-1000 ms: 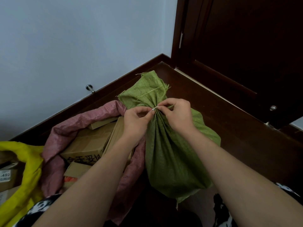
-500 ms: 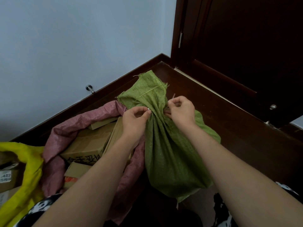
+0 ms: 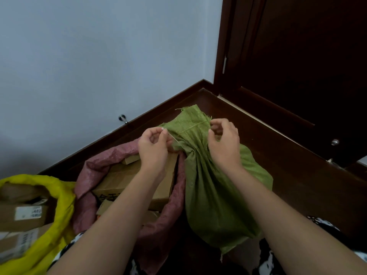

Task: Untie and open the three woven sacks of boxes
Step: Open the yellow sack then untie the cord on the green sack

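**Thin string drawn from the green sack's neck**

The left hand (image 3: 153,147) pinched a thin pale string (image 3: 177,140) between thumb and forefinger; the string ran taut to the gathered neck of the green woven sack (image 3: 214,187). The right hand (image 3: 224,143) had its fingers curled, pinching the sack's frayed top edge. The green sack stood on the dark wooden floor (image 3: 297,185) near the room's corner. Touching its left side lay the pink woven sack (image 3: 95,165), open, with cardboard boxes (image 3: 123,181) showing. At the left edge was the yellow sack (image 3: 59,215), also open.
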`<state>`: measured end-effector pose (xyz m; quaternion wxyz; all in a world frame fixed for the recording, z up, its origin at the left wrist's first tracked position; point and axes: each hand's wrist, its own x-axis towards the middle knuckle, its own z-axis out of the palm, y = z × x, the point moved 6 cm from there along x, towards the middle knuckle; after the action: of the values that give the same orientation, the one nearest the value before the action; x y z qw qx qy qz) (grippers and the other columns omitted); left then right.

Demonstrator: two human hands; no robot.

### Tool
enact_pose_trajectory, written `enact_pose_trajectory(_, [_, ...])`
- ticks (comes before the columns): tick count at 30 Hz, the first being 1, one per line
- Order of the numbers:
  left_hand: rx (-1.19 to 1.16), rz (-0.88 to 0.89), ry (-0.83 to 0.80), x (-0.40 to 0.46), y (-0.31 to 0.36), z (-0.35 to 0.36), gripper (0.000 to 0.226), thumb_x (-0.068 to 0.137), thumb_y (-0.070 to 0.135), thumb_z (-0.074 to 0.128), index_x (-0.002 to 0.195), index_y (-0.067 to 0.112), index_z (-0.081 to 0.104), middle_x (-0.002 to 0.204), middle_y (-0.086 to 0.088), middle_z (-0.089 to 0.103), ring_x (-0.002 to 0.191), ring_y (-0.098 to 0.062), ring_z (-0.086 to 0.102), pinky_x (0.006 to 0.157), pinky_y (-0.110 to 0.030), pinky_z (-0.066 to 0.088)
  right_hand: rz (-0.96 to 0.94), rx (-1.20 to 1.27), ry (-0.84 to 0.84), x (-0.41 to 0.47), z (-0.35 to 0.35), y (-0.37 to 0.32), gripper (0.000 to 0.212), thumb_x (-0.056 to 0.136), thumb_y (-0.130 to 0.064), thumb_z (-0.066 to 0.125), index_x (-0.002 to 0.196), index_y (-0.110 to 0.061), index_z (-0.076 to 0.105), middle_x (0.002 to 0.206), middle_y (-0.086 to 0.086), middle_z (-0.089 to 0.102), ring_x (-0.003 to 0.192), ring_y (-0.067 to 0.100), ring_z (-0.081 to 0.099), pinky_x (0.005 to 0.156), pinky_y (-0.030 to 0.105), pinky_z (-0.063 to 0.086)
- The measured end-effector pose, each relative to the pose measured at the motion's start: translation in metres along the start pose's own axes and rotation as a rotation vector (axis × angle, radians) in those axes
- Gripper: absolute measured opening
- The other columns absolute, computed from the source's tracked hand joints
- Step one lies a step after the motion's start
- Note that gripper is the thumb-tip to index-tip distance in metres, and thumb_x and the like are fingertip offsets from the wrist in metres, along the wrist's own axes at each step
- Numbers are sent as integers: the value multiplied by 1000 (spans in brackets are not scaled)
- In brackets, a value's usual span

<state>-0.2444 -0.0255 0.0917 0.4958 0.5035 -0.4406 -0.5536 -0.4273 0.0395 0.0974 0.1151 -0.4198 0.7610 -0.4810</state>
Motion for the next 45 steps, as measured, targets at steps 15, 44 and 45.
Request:
enact_pose_trajectory(15, [-99, 189, 73, -48, 147, -58, 15, 93, 4, 56, 84, 16, 54, 77, -2, 60, 65, -10, 57, 56, -14, 50, 15, 407, -174, -16, -38, -127, 13, 90, -13, 65, 101, -8, 71, 77, 4, 68, 64, 10, 64, 71, 28, 59])
enact_pose_trajectory(44, [-16, 645, 788, -187, 384, -367, 39, 68, -7, 34, 65, 21, 61, 72, 4, 61, 68, -9, 56, 63, -15, 47, -217, 653, -505, -177, 40, -461, 12, 77, -12, 73, 72, -22, 69, 83, 6, 74, 78, 15, 69, 65, 24, 53])
enact_pose_trajectory(45, [-23, 647, 829, -189, 386, -380, 38, 68, -7, 34, 66, 20, 61, 71, 5, 60, 67, -7, 55, 61, -12, 45, -224, 647, -514, -184, 49, -470, 11, 77, -12, 73, 73, -22, 69, 82, 5, 74, 74, 14, 68, 60, 21, 52])
